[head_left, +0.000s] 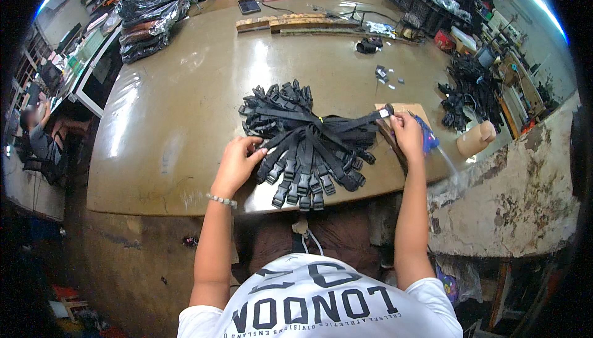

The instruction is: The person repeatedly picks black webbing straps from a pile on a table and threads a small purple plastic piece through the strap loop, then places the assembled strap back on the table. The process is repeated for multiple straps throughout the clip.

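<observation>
On the table in front of me lies a bundle of black webbing straps (309, 143), gathered at the middle with a bit of yellow tie. Plastic side-release buckles fan out from its near and far sides. My right hand (407, 134) pinches the end of one strap (370, 117), with a small white label near its fingertips, and that strap stretches right from the bundle. At the bundle's left edge rests my left hand (236, 162), thumb and forefinger apart and touching the nearest straps.
A cardboard piece (401, 108) and a blue item (427, 135) lie by my right hand, near a beige thread cone (477, 138). Black straps (472, 88) pile up at right. Wooden strips (296, 23), a phone (249, 6) and plastic-wrapped stacks (148, 20) lie farther off. A person (46, 128) sits far left.
</observation>
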Action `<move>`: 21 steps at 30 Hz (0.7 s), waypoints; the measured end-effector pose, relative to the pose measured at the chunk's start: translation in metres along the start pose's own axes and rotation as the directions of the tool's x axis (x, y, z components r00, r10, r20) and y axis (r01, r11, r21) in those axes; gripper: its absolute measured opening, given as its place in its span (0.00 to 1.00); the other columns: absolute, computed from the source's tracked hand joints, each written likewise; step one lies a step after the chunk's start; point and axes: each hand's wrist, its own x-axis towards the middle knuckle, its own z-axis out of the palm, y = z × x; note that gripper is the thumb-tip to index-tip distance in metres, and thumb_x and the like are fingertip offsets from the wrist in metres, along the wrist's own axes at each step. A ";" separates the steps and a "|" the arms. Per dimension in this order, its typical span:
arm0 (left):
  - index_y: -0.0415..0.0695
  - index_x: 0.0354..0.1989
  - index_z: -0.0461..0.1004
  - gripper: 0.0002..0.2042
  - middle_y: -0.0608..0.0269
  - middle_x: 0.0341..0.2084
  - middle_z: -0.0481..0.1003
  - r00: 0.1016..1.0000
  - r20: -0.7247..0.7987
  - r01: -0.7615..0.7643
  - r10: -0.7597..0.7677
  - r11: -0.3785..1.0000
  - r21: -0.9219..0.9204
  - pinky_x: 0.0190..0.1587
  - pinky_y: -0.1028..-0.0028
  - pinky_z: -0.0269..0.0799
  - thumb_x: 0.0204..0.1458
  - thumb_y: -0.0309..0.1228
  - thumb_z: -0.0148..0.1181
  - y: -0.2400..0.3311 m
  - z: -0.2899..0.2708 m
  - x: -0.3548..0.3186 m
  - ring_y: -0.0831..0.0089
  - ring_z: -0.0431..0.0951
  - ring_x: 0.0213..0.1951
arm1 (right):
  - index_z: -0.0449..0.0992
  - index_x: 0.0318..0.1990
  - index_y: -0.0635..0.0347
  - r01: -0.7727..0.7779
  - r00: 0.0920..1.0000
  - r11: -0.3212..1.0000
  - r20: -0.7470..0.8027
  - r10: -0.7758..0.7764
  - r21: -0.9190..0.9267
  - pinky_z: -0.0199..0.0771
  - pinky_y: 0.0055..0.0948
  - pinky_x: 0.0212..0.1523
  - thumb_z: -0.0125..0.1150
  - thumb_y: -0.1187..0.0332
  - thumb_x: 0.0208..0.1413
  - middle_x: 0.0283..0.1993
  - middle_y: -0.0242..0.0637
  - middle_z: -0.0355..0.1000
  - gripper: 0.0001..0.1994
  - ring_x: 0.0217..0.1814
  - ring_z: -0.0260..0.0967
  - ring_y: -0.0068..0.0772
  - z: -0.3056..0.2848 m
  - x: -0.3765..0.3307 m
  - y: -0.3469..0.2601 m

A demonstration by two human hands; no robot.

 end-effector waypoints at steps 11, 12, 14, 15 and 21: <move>0.36 0.34 0.79 0.14 0.52 0.28 0.77 0.997 -0.007 0.075 -0.075 0.995 0.069 0.38 0.69 0.73 0.46 0.35 0.69 -0.005 0.002 -0.005 0.64 0.78 0.33 | 0.71 0.41 0.64 -0.046 0.834 0.466 0.291 -0.469 0.883 0.75 0.23 0.35 0.54 0.65 0.64 0.41 0.40 0.77 0.10 0.37 0.73 0.22 0.035 -0.072 -0.153; 0.37 0.35 0.79 0.14 0.52 0.28 0.77 0.996 0.021 0.086 -0.087 0.995 0.046 0.38 0.68 0.73 0.46 0.35 0.69 -0.005 0.002 -0.004 0.64 0.78 0.33 | 0.71 0.39 0.65 -0.054 0.784 0.525 0.362 -0.505 0.850 0.75 0.23 0.35 0.53 0.66 0.64 0.40 0.38 0.77 0.09 0.35 0.73 0.22 0.055 -0.074 -0.167; 0.38 0.36 0.79 0.14 0.52 0.28 0.77 0.992 0.071 0.108 -0.109 0.994 0.015 0.38 0.68 0.72 0.47 0.36 0.68 -0.005 0.002 -0.003 0.64 0.78 0.33 | 0.70 0.37 0.68 0.185 0.779 0.786 0.399 -0.483 0.590 0.73 0.31 0.34 0.57 0.67 0.57 0.31 0.47 0.75 0.11 0.30 0.74 0.33 0.081 -0.076 -0.180; 0.38 0.37 0.79 0.14 0.52 0.29 0.77 0.993 0.077 0.088 -0.087 0.996 -0.011 0.40 0.66 0.72 0.48 0.36 0.67 -0.005 0.003 -0.003 0.62 0.77 0.34 | 0.70 0.37 0.68 0.221 0.783 0.779 0.369 -0.500 0.587 0.73 0.33 0.34 0.58 0.68 0.55 0.30 0.48 0.74 0.11 0.30 0.74 0.37 0.088 -0.077 -0.180; 0.41 0.49 0.77 0.20 0.52 0.31 0.75 0.993 0.069 0.093 -0.091 0.995 -0.037 0.44 0.63 0.70 0.50 0.38 0.64 -0.009 0.004 -0.009 0.57 0.76 0.36 | 0.70 0.36 0.70 0.320 0.759 0.762 0.328 -0.562 0.563 0.72 0.36 0.41 0.58 0.70 0.51 0.35 0.52 0.72 0.11 0.37 0.73 0.48 0.092 -0.081 -0.174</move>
